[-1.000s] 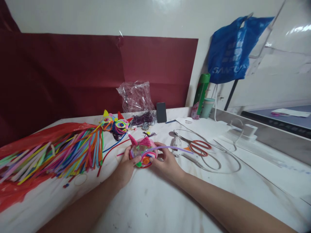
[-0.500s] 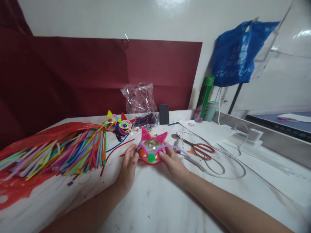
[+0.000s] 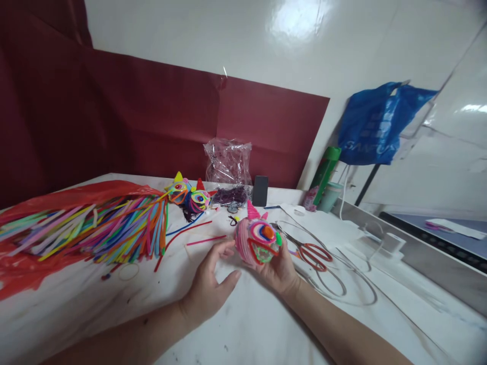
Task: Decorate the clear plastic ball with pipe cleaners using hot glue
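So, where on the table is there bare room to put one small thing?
The table looks mostly bare between the left forearm and right forearm, on the near side of the pink figure. Another patch lies between the left forearm and the thin ring. Crowded: the left side, with pipe cleaners, and the right, with scissors and cable.

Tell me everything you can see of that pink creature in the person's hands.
The pink creature is a rounded figure, apparently wrapped in fuzzy pink stems. Pink points rise on top like ears. One eye shows an orange centre within blue, white and pink rings; a green knob sits beside it, and a red outline frames a greenish, shiny patch below. It faces rightward, resting in the right hand. Whether the open left hand touches its side is unclear.
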Available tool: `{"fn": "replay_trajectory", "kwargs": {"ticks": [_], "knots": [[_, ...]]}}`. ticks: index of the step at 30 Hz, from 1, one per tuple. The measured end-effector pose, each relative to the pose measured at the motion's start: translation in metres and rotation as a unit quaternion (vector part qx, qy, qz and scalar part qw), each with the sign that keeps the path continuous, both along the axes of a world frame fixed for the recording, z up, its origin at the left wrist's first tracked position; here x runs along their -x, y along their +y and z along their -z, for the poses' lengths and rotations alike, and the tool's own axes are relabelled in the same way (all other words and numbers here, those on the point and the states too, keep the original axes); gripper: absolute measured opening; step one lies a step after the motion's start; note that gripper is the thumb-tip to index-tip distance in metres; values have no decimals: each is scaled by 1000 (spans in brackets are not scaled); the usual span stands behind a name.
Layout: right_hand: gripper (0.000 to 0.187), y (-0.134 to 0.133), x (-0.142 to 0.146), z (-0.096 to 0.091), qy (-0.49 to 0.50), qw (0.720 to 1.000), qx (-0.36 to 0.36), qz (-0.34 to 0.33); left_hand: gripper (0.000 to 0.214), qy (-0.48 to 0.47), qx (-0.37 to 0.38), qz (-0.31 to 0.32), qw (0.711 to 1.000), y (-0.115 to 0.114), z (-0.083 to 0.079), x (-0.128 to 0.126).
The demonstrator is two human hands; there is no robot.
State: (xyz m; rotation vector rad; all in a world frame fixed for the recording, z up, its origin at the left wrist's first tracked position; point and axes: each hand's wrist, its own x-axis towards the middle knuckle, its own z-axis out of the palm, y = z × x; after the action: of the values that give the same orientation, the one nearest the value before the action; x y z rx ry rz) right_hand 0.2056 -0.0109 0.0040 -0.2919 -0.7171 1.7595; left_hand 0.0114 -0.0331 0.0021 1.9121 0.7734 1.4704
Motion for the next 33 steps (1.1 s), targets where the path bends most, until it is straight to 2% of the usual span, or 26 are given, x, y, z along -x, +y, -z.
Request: {"fn": "replay_trajectory", "kwargs": {"ticks": [7, 14, 20, 28, 33], "knots": [[51, 1, 2, 0, 1, 1000, 4, 17, 46, 2, -5, -9, 1000, 0, 2, -2], [59, 2, 3, 1, -29, 999, 3, 41, 47, -9, -19, -8, 1000, -1, 4, -4], [51, 3, 4, 6, -65, 995, -17, 71, 43, -6, -22, -28, 999, 4, 5, -3], [48, 2, 5, 7, -38, 999, -10, 36, 46, 18, -58, -43, 997, 3, 8, -2], [47, 1, 7, 6, -55, 997, 0, 52, 45, 45, -95, -45, 993, 6, 9, -1]]}}
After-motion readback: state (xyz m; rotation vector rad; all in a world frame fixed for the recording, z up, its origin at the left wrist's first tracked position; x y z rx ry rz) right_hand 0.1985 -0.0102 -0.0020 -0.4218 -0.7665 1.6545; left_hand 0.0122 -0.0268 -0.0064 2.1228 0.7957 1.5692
